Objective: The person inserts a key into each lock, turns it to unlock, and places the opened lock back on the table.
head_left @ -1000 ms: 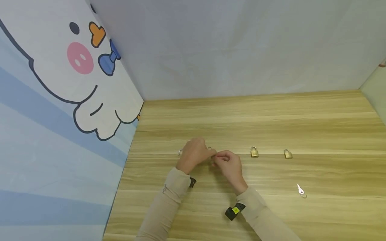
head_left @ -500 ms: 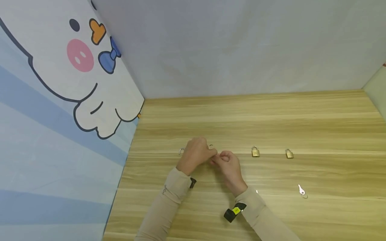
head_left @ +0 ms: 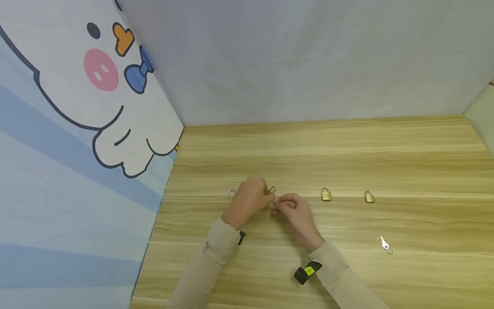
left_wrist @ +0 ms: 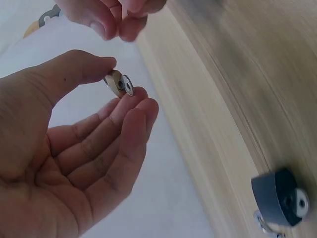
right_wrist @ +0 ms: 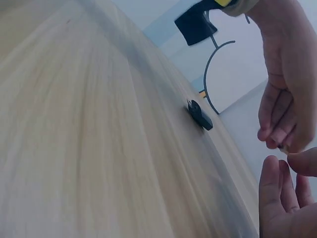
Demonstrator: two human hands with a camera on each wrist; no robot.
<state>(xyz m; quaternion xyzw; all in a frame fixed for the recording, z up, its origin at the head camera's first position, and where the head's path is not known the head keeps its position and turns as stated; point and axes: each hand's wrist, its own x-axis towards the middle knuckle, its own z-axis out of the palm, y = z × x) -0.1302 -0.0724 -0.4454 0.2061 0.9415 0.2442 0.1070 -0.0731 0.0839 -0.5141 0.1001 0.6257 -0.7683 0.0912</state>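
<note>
My left hand [head_left: 251,197] pinches a small brass padlock [left_wrist: 115,83] between thumb and fingers. A key [left_wrist: 128,85] sits in its base. In the head view the lock's shackle [head_left: 272,189] sticks out beyond the fingers, slanted to the right. My right hand [head_left: 297,214] is close by on the right, fingers loosely bent. In the left wrist view its fingertips [left_wrist: 101,29] are apart from the key, with nothing visible between them. Another padlock lies behind my left hand; its dark body [left_wrist: 275,196] carries a key, and its shackle [head_left: 231,192] shows in the head view.
Two brass padlocks [head_left: 326,194] [head_left: 369,197] lie to the right on the wooden table [head_left: 347,150]. Nearer the front right is a key [head_left: 385,243] with a ring. A cartoon-printed wall [head_left: 77,171] stands at the left and a plain grey wall [head_left: 293,64] behind.
The held padlock's shackle, upright half a second ago, now slants to the right. My right hand has drawn slightly right and away from the left fingertips. The left hand still grips the padlock.
</note>
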